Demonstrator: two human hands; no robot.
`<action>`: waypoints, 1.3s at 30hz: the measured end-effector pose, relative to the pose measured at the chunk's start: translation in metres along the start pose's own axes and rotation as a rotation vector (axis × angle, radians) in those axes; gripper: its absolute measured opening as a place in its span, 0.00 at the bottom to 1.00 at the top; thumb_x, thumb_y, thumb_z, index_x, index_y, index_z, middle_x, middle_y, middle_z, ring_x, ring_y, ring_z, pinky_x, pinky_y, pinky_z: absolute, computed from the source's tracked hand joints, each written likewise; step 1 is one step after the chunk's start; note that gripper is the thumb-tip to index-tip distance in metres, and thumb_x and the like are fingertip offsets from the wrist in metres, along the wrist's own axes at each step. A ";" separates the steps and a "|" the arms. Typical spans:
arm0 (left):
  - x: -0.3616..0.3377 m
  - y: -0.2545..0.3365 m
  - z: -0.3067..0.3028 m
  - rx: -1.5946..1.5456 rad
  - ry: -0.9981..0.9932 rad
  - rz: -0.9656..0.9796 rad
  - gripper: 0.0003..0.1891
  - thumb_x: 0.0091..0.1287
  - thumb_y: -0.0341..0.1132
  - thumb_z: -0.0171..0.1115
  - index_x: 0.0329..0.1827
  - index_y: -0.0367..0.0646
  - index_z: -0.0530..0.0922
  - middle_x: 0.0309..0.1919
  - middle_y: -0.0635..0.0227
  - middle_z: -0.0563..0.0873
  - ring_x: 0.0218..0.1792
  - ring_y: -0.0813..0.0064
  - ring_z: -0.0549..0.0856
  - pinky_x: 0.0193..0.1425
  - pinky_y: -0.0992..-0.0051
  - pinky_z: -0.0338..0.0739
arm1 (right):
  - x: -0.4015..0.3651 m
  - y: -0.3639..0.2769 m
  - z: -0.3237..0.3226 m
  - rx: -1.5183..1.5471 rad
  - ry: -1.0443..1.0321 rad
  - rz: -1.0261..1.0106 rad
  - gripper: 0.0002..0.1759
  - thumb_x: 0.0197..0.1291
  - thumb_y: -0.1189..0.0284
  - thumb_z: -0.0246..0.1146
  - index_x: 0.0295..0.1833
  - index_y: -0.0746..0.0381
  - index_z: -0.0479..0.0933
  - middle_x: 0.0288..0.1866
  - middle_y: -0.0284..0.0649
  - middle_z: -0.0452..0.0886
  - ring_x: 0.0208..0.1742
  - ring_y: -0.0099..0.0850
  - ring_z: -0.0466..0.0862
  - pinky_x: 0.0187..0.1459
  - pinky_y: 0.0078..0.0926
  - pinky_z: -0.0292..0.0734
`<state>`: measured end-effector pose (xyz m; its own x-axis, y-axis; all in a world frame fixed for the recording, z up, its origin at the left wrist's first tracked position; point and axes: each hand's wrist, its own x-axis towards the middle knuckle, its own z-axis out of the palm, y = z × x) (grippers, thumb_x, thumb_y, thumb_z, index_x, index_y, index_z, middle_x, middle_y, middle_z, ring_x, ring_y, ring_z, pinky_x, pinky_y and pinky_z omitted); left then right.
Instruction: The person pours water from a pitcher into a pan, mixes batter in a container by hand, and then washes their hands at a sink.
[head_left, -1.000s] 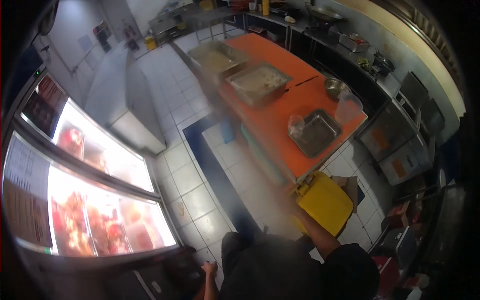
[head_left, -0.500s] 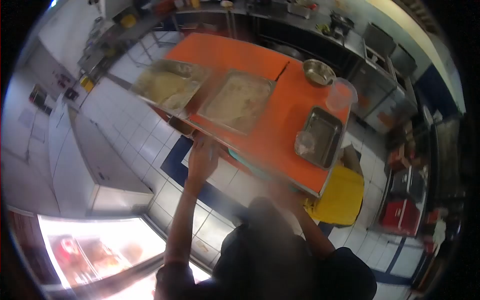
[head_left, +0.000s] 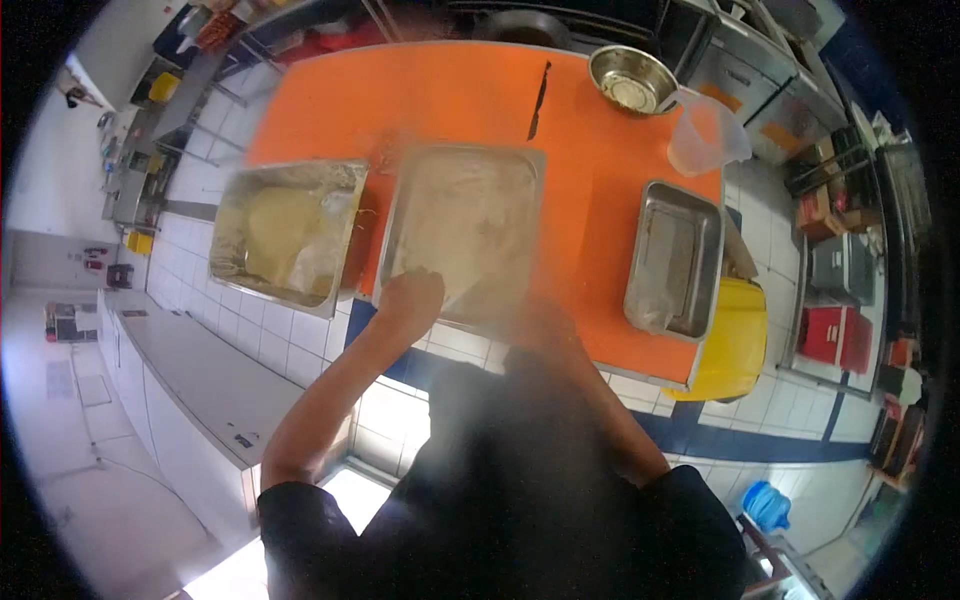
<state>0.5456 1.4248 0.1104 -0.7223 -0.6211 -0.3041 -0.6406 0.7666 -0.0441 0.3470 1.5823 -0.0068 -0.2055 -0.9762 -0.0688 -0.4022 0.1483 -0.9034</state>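
My left hand [head_left: 411, 304] is closed at the near left corner of a shallow rectangular metal tray [head_left: 388, 225] holding a pale, flour-like layer. Its fingers curl inward over the rim; what they hold, if anything, cannot be made out. My right hand [head_left: 545, 330] is a blur by the tray's near right corner, so its fingers do not show. Left of the tray, a deeper metal pan [head_left: 350, 265] contains a yellowish mass and what looks like clear plastic. It reaches past the edge of the orange table [head_left: 590, 230].
On the table's right side are a metal pan [head_left: 713, 235] with clear plastic in it, a round metal bowl [head_left: 660, 68] and a clear plastic pitcher [head_left: 712, 135]. A yellow bin [head_left: 738, 340] stands beside the table. A white chest [head_left: 190, 380] is at the left.
My view has turned and come closer over the table. My left hand has risen from below the table's front edge to the tray's near corner, its fingers now curled. My right hand has moved toward the tray.
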 end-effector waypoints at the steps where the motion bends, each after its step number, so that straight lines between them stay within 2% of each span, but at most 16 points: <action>1: 0.002 -0.004 0.006 -0.095 0.014 0.052 0.07 0.57 0.33 0.62 0.34 0.40 0.80 0.32 0.58 0.84 0.38 0.58 0.86 0.42 0.60 0.81 | 0.002 -0.019 -0.007 0.153 0.030 0.084 0.15 0.69 0.68 0.56 0.54 0.66 0.70 0.33 0.51 0.80 0.33 0.39 0.84 0.36 0.35 0.78; 4: 0.008 -0.007 0.040 -0.135 0.017 0.225 0.06 0.56 0.31 0.62 0.34 0.39 0.79 0.32 0.55 0.84 0.38 0.55 0.85 0.43 0.59 0.81 | 0.009 -0.027 0.001 -0.155 -0.063 0.182 0.16 0.69 0.68 0.56 0.56 0.67 0.70 0.35 0.53 0.81 0.33 0.43 0.85 0.38 0.37 0.78; 6: 0.010 -0.015 0.036 -0.150 0.014 0.262 0.07 0.55 0.30 0.62 0.35 0.38 0.80 0.32 0.55 0.84 0.39 0.55 0.85 0.43 0.60 0.81 | 0.011 -0.032 0.000 -0.065 -0.051 0.202 0.16 0.69 0.68 0.56 0.56 0.67 0.70 0.35 0.53 0.82 0.34 0.43 0.85 0.39 0.38 0.79; 8: 0.018 -0.018 0.009 -0.037 -0.202 0.152 0.07 0.56 0.28 0.59 0.36 0.38 0.79 0.32 0.53 0.84 0.38 0.55 0.85 0.42 0.59 0.81 | 0.004 -0.027 0.005 0.011 -0.048 0.228 0.16 0.69 0.68 0.55 0.56 0.68 0.70 0.35 0.53 0.82 0.35 0.44 0.85 0.39 0.39 0.79; 9: 0.016 -0.026 0.008 -0.036 -0.210 0.166 0.07 0.56 0.28 0.59 0.36 0.38 0.79 0.32 0.53 0.84 0.38 0.55 0.85 0.42 0.59 0.81 | 0.002 -0.018 0.013 -0.081 0.001 0.173 0.16 0.69 0.69 0.55 0.55 0.68 0.70 0.34 0.53 0.82 0.35 0.42 0.86 0.38 0.39 0.78; 12: 0.018 -0.056 -0.005 -0.005 -0.108 0.254 0.06 0.57 0.28 0.57 0.35 0.37 0.79 0.30 0.54 0.84 0.36 0.55 0.86 0.39 0.58 0.82 | 0.008 -0.027 0.010 -0.123 0.042 0.172 0.15 0.69 0.70 0.55 0.55 0.69 0.71 0.32 0.52 0.82 0.35 0.41 0.86 0.37 0.38 0.78; 14: 0.030 -0.064 -0.031 0.014 -0.198 0.128 0.07 0.58 0.31 0.59 0.34 0.38 0.81 0.26 0.53 0.85 0.29 0.53 0.87 0.34 0.56 0.82 | 0.009 -0.042 0.001 -0.066 0.032 0.230 0.15 0.69 0.70 0.55 0.54 0.70 0.71 0.32 0.52 0.82 0.35 0.40 0.86 0.37 0.38 0.78; 16: 0.059 -0.067 -0.036 0.031 -0.143 0.113 0.06 0.57 0.31 0.58 0.33 0.38 0.81 0.28 0.53 0.85 0.30 0.53 0.87 0.34 0.56 0.82 | 0.011 -0.052 -0.008 0.264 0.011 0.379 0.15 0.68 0.70 0.56 0.55 0.69 0.71 0.34 0.51 0.83 0.36 0.40 0.86 0.39 0.37 0.78; 19: 0.108 -0.065 -0.020 -0.063 0.104 0.149 0.05 0.55 0.32 0.58 0.30 0.42 0.81 0.28 0.53 0.85 0.29 0.54 0.87 0.32 0.55 0.81 | 0.009 -0.032 0.005 -0.049 0.020 0.300 0.15 0.68 0.70 0.56 0.54 0.68 0.72 0.36 0.51 0.84 0.37 0.41 0.86 0.40 0.38 0.78; 23: 0.124 -0.051 -0.020 -0.016 0.024 0.301 0.05 0.56 0.33 0.58 0.28 0.44 0.81 0.24 0.55 0.85 0.28 0.55 0.87 0.32 0.55 0.81 | 0.011 -0.048 -0.004 0.065 0.005 0.398 0.14 0.67 0.71 0.57 0.53 0.67 0.73 0.37 0.52 0.83 0.37 0.42 0.85 0.39 0.37 0.78; 28: 0.075 -0.043 -0.052 0.007 -0.173 0.413 0.07 0.58 0.35 0.57 0.32 0.43 0.82 0.23 0.55 0.84 0.28 0.54 0.86 0.32 0.54 0.79 | -0.002 -0.006 0.018 0.016 0.129 0.067 0.15 0.66 0.71 0.58 0.54 0.67 0.73 0.37 0.52 0.83 0.40 0.44 0.86 0.41 0.37 0.79; 29: 0.068 -0.041 -0.050 0.010 -0.172 0.406 0.07 0.58 0.35 0.57 0.32 0.43 0.82 0.23 0.55 0.84 0.28 0.54 0.86 0.32 0.54 0.79 | 0.000 -0.015 0.013 0.019 0.126 0.061 0.15 0.66 0.71 0.58 0.54 0.67 0.73 0.37 0.52 0.83 0.40 0.44 0.86 0.41 0.37 0.79; 31: 0.062 -0.034 -0.039 -0.092 -0.193 0.338 0.08 0.60 0.34 0.56 0.32 0.42 0.82 0.25 0.54 0.85 0.30 0.54 0.87 0.34 0.54 0.79 | 0.005 -0.032 -0.001 0.131 -0.002 0.366 0.15 0.66 0.71 0.59 0.54 0.68 0.73 0.36 0.51 0.83 0.40 0.43 0.86 0.42 0.37 0.79; 35: 0.094 -0.034 0.027 -0.157 -0.007 0.233 0.09 0.61 0.33 0.54 0.33 0.40 0.82 0.27 0.53 0.85 0.32 0.53 0.87 0.37 0.55 0.79 | 0.008 -0.029 0.006 0.094 0.010 0.366 0.14 0.66 0.71 0.59 0.53 0.68 0.72 0.34 0.50 0.82 0.36 0.41 0.85 0.39 0.36 0.79; 37: 0.112 -0.036 0.042 -0.121 0.178 0.204 0.09 0.62 0.32 0.54 0.34 0.40 0.81 0.27 0.52 0.85 0.31 0.53 0.87 0.36 0.55 0.80 | 0.008 -0.031 0.004 0.052 0.025 0.258 0.14 0.67 0.71 0.58 0.53 0.68 0.72 0.34 0.50 0.82 0.34 0.39 0.84 0.38 0.35 0.78; 39: 0.118 -0.035 0.013 -0.059 0.112 0.128 0.08 0.62 0.32 0.54 0.34 0.40 0.82 0.27 0.53 0.85 0.31 0.53 0.87 0.34 0.56 0.81 | 0.009 -0.039 0.000 0.058 0.016 0.304 0.14 0.67 0.70 0.58 0.53 0.68 0.72 0.35 0.50 0.82 0.35 0.39 0.84 0.38 0.35 0.78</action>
<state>0.4862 1.3264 0.0635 -0.8216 -0.5355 -0.1954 -0.5530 0.8319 0.0451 0.3611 1.5676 0.0282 -0.3226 -0.8857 -0.3339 -0.2682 0.4239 -0.8651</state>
